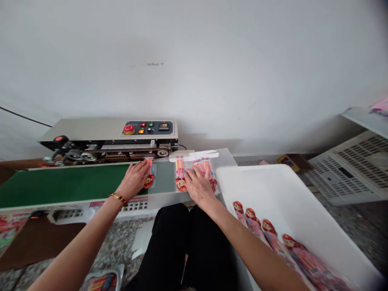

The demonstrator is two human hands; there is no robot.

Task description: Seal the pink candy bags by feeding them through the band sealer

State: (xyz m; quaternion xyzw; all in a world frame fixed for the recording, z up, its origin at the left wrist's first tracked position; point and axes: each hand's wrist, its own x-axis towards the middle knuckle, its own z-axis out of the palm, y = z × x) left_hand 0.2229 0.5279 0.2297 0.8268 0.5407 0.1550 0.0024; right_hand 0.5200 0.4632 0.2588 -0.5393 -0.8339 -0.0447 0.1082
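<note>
My left hand [135, 177] lies flat on a clear packet [149, 178] printed with a red-haired cartoon girl, pressing it onto the green conveyor belt [60, 184] of a band sealing machine [109, 139]. My right hand [198, 186] rests with spread fingers on two similar packets [182, 173] of pink striped items lying side by side on the grey feed plate [163, 182]. Neither hand lifts anything.
A white plastic tub [273, 190] at my right holds several more of the packets [266, 230]. A white ventilated crate [348, 169] stands further right. The machine's control panel [148, 128] has a red stop button. A brown carton [33, 242] sits at lower left.
</note>
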